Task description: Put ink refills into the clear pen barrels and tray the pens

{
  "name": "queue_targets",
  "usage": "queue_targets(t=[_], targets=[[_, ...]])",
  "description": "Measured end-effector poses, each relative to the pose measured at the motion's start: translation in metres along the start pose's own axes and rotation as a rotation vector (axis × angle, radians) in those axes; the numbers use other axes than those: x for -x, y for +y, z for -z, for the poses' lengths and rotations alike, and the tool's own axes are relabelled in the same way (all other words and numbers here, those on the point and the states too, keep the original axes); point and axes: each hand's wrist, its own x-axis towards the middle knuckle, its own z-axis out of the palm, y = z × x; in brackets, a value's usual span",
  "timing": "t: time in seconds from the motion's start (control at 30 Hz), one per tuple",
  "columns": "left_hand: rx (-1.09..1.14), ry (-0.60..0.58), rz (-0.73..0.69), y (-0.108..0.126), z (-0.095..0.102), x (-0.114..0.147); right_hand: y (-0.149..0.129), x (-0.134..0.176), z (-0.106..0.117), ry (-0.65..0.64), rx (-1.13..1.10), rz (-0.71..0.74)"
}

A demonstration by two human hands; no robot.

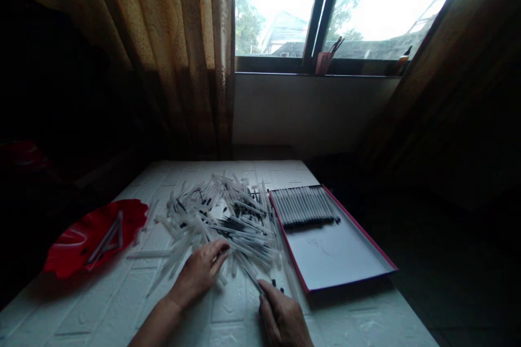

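A loose heap of clear pen barrels (191,233), dark refills and small black caps is spread over the middle of the table. My left hand (201,267) is at the heap's near edge, thumb and fingers pinched together; what is between them, if anything, is hidden. Lower and to the right, my right hand (283,314) is closed on one end of a slim pen (249,271), which slants up and left toward the heap. Two small black caps (278,286) lie just beyond the right knuckles. In a shallow red-rimmed box lid (325,263), a row of pens (305,206) lies side by side.
To the left sits a red wavy-edged plate (67,244) with a few clear barrels in it. The white brick-patterned table (228,309) drops off along its right side. Curtains (179,54) flank a window behind, with a pink cup (323,63) on the sill.
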Motion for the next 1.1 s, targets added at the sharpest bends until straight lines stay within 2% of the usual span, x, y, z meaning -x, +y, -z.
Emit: queue_targets(t=[0.1, 0.23, 0.33, 0.53, 0.67, 0.93, 1.1], targets=[[0.163, 0.019, -0.004, -0.001, -0.006, 0.021, 0.0, 0.001, 0.002, 0.0, -0.059, 0.025], [0.594, 0.079, 0.088, 0.003, -0.017, 0.046, -0.004, 0.002, 0.005, -0.012, -0.114, 0.046], [0.708, 0.08, 0.141, 0.005, -0.023, 0.056, -0.007, 0.003, 0.004, -0.037, -0.104, 0.043], [0.752, 0.082, 0.128, 0.005, -0.03, 0.062, -0.01, 0.003, 0.001, -0.058, -0.066, 0.044], [0.751, 0.083, 0.11, 0.005, -0.031, 0.064, -0.014, -0.001, 0.007, -0.103, -0.021, 0.065], [0.643, 0.072, 0.105, 0.002, -0.027, 0.068, -0.021, -0.004, 0.012, -0.164, -0.015, 0.03], [0.631, -0.002, 0.173, 0.001, -0.022, 0.071, -0.022, -0.006, 0.013, -0.203, 0.003, 0.023]])
